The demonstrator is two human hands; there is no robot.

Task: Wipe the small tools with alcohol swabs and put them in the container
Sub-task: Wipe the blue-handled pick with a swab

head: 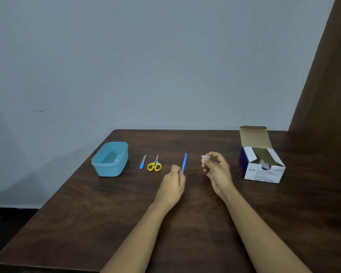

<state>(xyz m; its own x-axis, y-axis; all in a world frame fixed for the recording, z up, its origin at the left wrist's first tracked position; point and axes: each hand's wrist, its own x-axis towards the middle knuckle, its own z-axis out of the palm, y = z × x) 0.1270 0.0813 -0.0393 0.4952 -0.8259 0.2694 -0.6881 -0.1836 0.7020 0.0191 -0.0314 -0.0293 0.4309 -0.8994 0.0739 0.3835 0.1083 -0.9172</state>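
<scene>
Right, status: left hand (173, 183) has its fingertips curled and pinching the near end of the blue pick (184, 162), a thin blue handle with a dark metal point at the far end. Its long axis runs almost straight away from the person, with the point leaning a little right. I can't tell whether the far end touches the table (87, 213) or is lifted off it. Right hand (218, 172) pinches a crumpled white swab (205, 159) between thumb and fingertips, the other fingers loosely curled under. Key geometry: the swab sits to the right of the pick's shaft at about mid-handle height, near but not touching. My read is the wipe on this one hasn't begun. The right hand needs to close that gap leftward, fold the swab around the shaft, then stroke along the axis toward the point while the left hand keeps the near end fixed. The risk is snagging the swab on the sharp tip. The container (110, 159) is an open teal tub well to the left and looks empty, so the left hand is the nearer one for the drop. The nail file (142, 162) and yellow scissors (155, 165) lie between tub and pick, both pointing away and untouched. The open swab box (262, 164) is on the far right, nearer the right hand.
</scene>
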